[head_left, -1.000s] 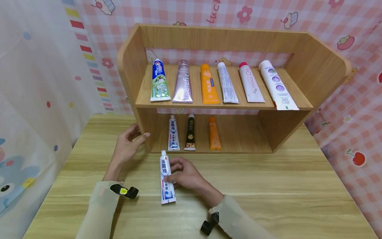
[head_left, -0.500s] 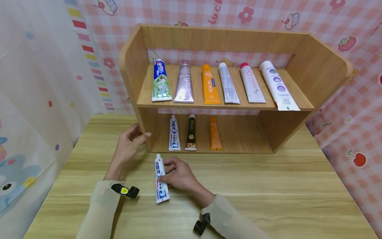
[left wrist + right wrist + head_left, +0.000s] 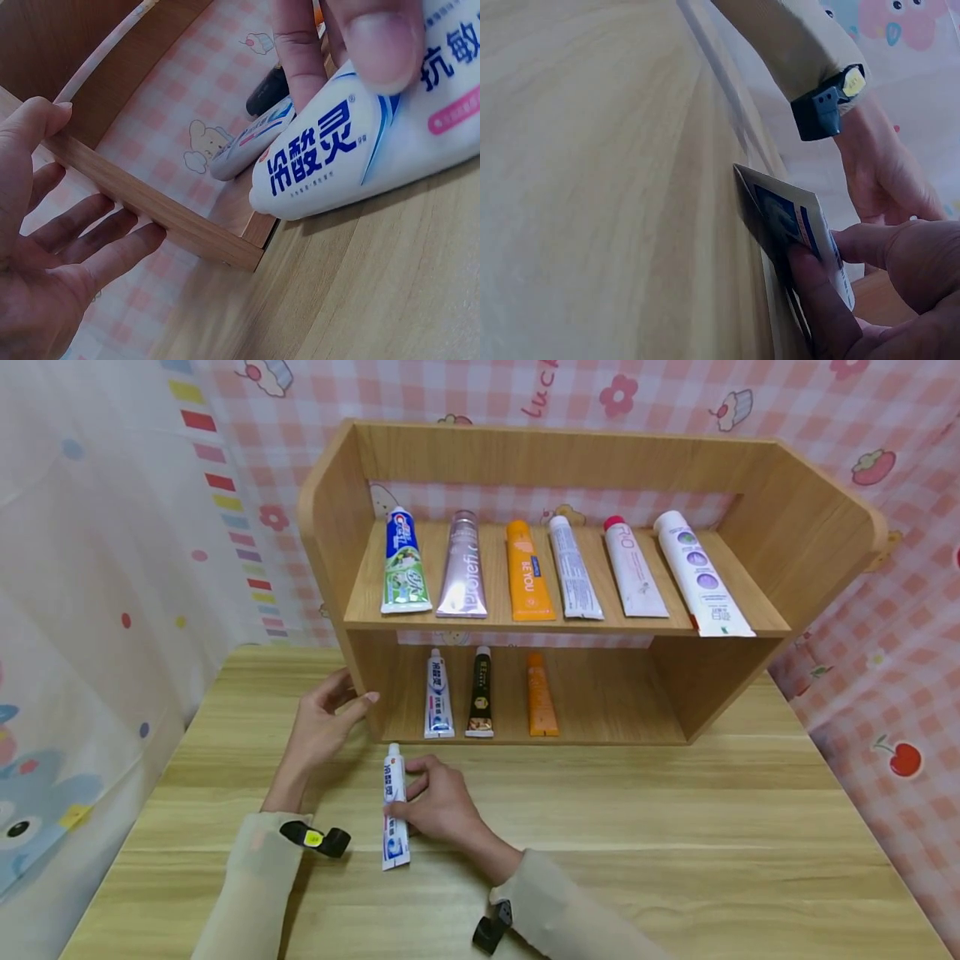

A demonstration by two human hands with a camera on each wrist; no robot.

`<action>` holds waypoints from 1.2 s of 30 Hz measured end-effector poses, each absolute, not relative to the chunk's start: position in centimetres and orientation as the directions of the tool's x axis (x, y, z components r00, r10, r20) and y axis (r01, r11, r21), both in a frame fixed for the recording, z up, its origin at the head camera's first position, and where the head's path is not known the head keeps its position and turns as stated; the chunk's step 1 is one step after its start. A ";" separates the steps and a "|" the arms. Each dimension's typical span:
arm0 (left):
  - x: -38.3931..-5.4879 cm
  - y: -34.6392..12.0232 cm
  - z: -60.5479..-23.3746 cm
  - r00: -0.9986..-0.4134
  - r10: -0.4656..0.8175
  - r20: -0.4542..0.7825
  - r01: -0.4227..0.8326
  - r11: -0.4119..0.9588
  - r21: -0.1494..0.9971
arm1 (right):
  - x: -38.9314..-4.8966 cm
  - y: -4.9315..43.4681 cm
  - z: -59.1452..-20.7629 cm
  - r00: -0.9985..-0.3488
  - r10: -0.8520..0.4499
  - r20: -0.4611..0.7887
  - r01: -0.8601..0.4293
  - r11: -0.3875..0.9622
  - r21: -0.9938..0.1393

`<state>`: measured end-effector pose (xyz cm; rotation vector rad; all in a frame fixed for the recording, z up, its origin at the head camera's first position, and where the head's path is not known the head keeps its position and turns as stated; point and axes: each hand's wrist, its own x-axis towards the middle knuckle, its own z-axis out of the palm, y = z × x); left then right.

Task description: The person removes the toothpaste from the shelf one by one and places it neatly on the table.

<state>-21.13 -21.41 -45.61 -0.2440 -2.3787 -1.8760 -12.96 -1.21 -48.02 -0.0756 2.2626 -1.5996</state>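
Note:
My right hand point(image 3: 444, 802) pinches a white toothpaste tube point(image 3: 393, 777) with blue lettering, thumb on its printed face, cap pointing toward the shelf. In the right wrist view the flat crimped end of the toothpaste tube point(image 3: 791, 206) is close over the table. The left wrist view shows its capped end beside the shelf's front corner. My left hand point(image 3: 321, 727) holds the left side panel point(image 3: 150, 191) of the wooden shelf point(image 3: 525, 741), thumb at the front edge and fingers against the outer face. A matching toothpaste tube point(image 3: 438, 697) lies at the left of the lower tier.
On the lower tier also lie a black tube point(image 3: 481, 693) and an orange tube point(image 3: 541, 697). Several tubes line the upper tier; a white one point(image 3: 705, 577) at its right overhangs the front edge. The wooden table point(image 3: 637, 843) stretches in front, with a checked cloth point(image 3: 480, 393) behind.
My right hand has moved left with the toothpaste tube, which now stands straighter toward the shelf's left corner. The left hand has stayed at the side panel.

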 end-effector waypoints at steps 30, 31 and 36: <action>-21.1 -21.3 -45.7 -0.980 0.068 0.185 0.195 0.209 0.958 | -12.7 -0.3 -46.9 -0.910 -0.321 -0.262 0.066 0.512 -0.857; -21.0 -21.3 -45.7 -0.981 0.067 0.183 0.193 0.205 0.960 | -12.7 -0.3 -46.8 -0.910 -0.323 -0.262 0.065 0.512 -0.857; -21.0 -21.4 -45.7 -0.983 0.064 0.174 0.184 0.221 0.958 | -12.8 0.1 -46.6 -0.913 -0.334 -0.236 0.036 0.509 -0.860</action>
